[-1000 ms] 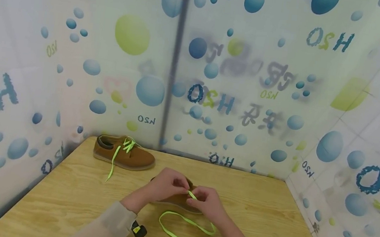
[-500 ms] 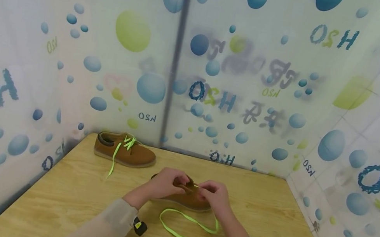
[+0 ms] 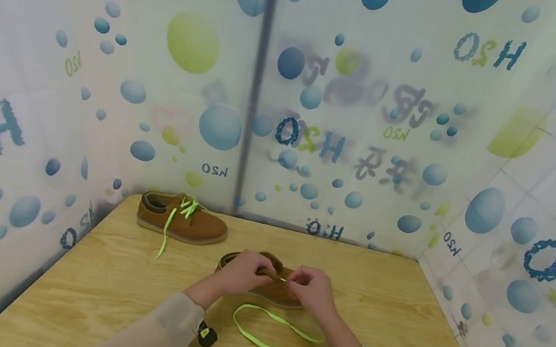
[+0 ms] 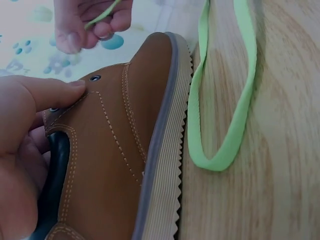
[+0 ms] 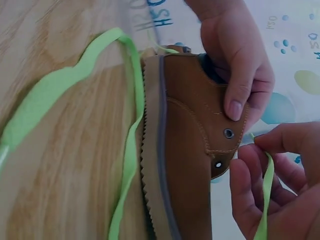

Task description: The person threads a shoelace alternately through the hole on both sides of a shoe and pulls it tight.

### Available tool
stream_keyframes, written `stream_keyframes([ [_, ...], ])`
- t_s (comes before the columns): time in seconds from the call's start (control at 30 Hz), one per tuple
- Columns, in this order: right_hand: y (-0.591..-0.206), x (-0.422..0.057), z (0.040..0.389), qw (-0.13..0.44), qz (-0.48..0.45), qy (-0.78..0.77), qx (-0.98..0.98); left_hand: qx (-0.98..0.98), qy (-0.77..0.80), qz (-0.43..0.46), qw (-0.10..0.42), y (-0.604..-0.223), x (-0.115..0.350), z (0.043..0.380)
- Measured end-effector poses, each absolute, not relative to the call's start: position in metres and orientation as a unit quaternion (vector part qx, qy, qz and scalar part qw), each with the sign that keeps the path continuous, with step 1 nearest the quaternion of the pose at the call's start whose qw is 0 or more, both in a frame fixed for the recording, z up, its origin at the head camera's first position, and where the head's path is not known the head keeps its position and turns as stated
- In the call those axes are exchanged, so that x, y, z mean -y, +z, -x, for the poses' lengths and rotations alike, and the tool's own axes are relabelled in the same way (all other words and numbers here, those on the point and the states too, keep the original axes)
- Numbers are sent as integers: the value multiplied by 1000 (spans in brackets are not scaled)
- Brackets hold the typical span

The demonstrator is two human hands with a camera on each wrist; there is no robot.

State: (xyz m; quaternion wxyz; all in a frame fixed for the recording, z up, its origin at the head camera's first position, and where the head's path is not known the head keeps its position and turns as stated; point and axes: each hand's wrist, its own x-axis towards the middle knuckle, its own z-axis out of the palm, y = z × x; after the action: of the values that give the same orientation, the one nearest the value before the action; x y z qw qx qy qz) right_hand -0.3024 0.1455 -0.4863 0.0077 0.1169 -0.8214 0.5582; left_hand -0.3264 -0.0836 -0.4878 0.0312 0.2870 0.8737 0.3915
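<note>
A brown shoe (image 3: 271, 296) with a pale ribbed sole rests on the table between both hands. My left hand (image 3: 244, 273) grips its eyelet flap, the thumb (image 4: 65, 95) on the outer side beside a metal eyelet (image 4: 95, 78). The left fingers inside the shoe are partly hidden. My right hand (image 3: 314, 286) pinches a neon-green shoelace (image 5: 266, 187) near its end, close to the flap's edge. Two eyelets show in the right wrist view, with no lace visible through them. More of the lace (image 4: 220, 161) lies in a loop on the table beside the sole.
A second brown shoe (image 3: 199, 229), with green lace through it and one end hanging onto the wood, stands at the table's back left. Patterned curtain walls (image 3: 386, 169) border the wooden table (image 3: 374, 276) at the back and sides.
The right hand has drawn away from the left with the lace end, then dipped slightly beside the flap. More of the shoe's toe shows between the hands. The left hand stays at the flap.
</note>
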Motion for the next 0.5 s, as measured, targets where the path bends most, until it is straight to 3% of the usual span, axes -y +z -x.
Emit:
stream_keyframes([
  [0.5, -500, -138, 299, 43, -145, 472, 868, -877, 392, -277, 21, -486, 84, 323],
])
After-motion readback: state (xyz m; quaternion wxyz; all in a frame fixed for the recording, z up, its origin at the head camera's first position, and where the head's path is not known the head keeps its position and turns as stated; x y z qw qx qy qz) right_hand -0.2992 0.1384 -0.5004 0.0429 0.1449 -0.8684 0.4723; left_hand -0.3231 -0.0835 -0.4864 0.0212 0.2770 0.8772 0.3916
